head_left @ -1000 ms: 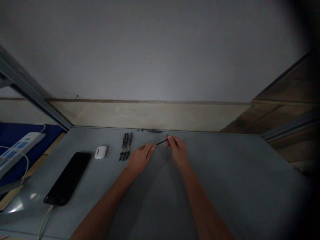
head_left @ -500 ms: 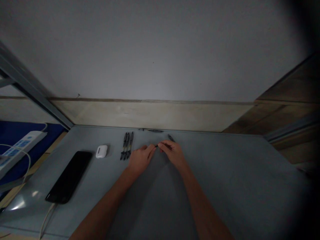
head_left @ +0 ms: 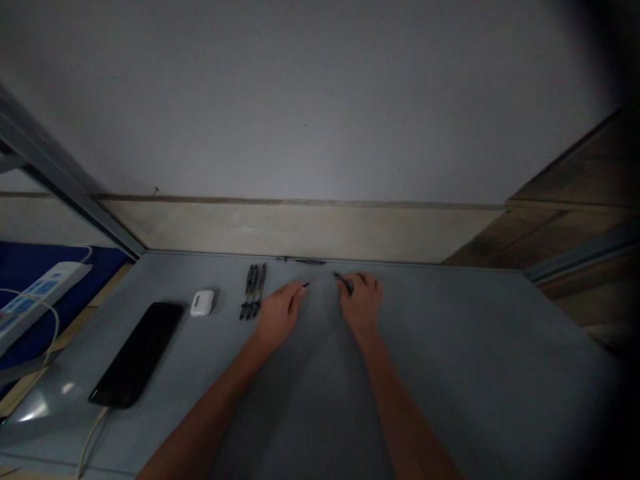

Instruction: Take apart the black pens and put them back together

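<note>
My left hand [head_left: 280, 312] is closed around a thin pen part, mostly hidden, whose black tip [head_left: 305, 285] sticks out past the thumb. A short way to its right, my right hand [head_left: 362, 300] has its fingers and thumb around a dark pen piece [head_left: 342, 280] at the table surface. Just left of my left hand, several dark pens with clear middles [head_left: 253, 292] lie side by side. Thin dark pen parts [head_left: 311, 261] lie along the table's back edge, beyond both hands.
A white earbud case [head_left: 202, 303] and a black phone [head_left: 137, 355] with a cable plugged in lie on the left of the grey table [head_left: 475, 373]. Beyond its left edge is a white power strip [head_left: 43, 293] on blue cloth. A wall [head_left: 310, 230] stands behind the table.
My hands have come apart from where they met over the small dark part. The right hand has moved right and taken hold of the dark pen piece; the left keeps its part.
</note>
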Available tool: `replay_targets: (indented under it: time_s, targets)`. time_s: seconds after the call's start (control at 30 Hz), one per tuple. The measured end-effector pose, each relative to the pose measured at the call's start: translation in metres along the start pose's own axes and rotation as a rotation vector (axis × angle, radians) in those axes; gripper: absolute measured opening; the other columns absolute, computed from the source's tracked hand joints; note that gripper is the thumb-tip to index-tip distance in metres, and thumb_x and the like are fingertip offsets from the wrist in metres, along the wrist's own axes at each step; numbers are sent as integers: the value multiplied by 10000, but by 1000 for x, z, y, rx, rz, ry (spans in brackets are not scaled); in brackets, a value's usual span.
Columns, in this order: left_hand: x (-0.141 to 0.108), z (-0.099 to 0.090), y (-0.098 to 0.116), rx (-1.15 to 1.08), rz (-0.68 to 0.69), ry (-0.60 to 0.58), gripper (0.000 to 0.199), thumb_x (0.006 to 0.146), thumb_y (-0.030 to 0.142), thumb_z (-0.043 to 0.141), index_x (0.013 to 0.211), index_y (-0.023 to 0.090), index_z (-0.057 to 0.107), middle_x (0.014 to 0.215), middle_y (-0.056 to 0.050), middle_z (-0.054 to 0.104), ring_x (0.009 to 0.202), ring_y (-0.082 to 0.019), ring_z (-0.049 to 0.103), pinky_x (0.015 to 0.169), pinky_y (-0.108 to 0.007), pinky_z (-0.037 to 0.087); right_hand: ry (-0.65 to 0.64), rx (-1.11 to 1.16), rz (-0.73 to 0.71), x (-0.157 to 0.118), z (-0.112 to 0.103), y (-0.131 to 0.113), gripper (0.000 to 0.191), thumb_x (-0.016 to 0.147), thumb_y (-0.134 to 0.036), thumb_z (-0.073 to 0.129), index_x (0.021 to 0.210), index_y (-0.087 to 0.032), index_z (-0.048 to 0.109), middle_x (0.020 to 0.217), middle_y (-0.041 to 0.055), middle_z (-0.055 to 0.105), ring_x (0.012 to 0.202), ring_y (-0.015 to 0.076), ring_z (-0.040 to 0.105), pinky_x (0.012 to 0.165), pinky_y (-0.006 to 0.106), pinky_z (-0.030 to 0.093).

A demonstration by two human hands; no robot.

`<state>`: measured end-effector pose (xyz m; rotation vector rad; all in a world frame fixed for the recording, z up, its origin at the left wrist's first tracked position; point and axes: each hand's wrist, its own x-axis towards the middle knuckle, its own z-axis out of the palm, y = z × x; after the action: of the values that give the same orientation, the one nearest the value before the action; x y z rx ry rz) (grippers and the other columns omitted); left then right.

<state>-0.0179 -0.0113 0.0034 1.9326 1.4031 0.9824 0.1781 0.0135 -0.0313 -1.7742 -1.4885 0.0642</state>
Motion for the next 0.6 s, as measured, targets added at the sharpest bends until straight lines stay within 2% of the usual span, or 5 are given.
replay_targets:
  time_s: [0.17,0.27,0.43,0.53,0.6]
  targets:
    - [7,-7,5,-826,-265,31,351,901,549,377,807,214,418,601,58,331,477,-73,333,451,-176,293,-162,346,-24,2,0,-11,246,858,-380,510,965,-201,642,928,101,654,874,236,578,826,400,436]
    - [9,-11,6,-1082,-350,0,355,858,567,466,824,222,389,603,76,283,454,-51,305,419,-148,261,-232,555,66,1,-1,-21,276,814,-417,579,970,-200,648,894,72,661,793,195,601,744,334,461]
    - [8,-11,3,-1132,-376,-109,361,842,556,505,830,212,397,601,84,269,426,-33,276,388,-132,209,-223,862,216,1,1,-25,318,798,-486,595,905,-193,655,664,6,567,639,153,542,631,285,434]
    - [6,-8,1,-934,-361,-246,375,858,568,460,827,194,442,586,85,283,400,-29,211,371,-146,157,-188,1105,313,2,3,-23,297,804,-491,599,856,-201,641,631,-15,531,593,131,515,614,274,432]
    - [5,-7,0,-726,-276,-313,398,876,560,425,830,173,502,572,76,318,415,-37,238,392,-159,182,-172,1237,358,4,3,-23,277,808,-484,605,847,-211,628,618,-27,521,566,119,504,590,262,425]
